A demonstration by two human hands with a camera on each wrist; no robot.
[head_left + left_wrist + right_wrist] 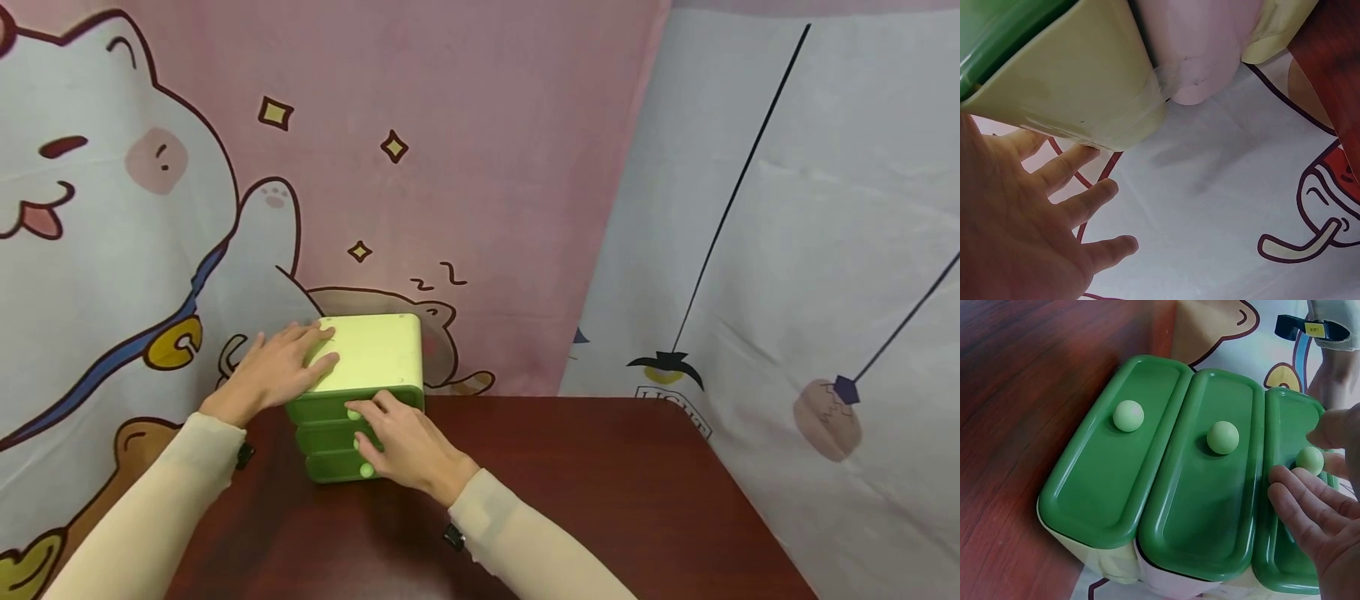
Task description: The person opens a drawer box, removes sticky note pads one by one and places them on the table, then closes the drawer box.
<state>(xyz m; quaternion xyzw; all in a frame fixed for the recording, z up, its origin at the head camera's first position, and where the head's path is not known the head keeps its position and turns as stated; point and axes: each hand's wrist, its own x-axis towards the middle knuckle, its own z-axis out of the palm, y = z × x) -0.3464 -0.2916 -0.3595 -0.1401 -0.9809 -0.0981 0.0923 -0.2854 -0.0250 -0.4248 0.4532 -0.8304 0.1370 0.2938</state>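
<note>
A small box of drawers (375,346) has a pale yellow top and green drawer fronts stacked one above another. Each front carries a round light-green knob. On the left part of its top rests my left hand (281,362), fingers spread. The left wrist view shows the left hand (1041,200) beside the pale side wall. At the top drawer, the right hand (408,442) has its fingers around the top knob (1310,460), a small gap showing on one side. The middle knob (1222,437) and bottom knob (1129,416) stand free. All the drawers look closed.
The box stands on a dark red-brown table (585,483), near its back left. A pink and white cloth (487,167) with cartoon cats hangs behind and to the left. Another white cloth (825,208) hangs on the right.
</note>
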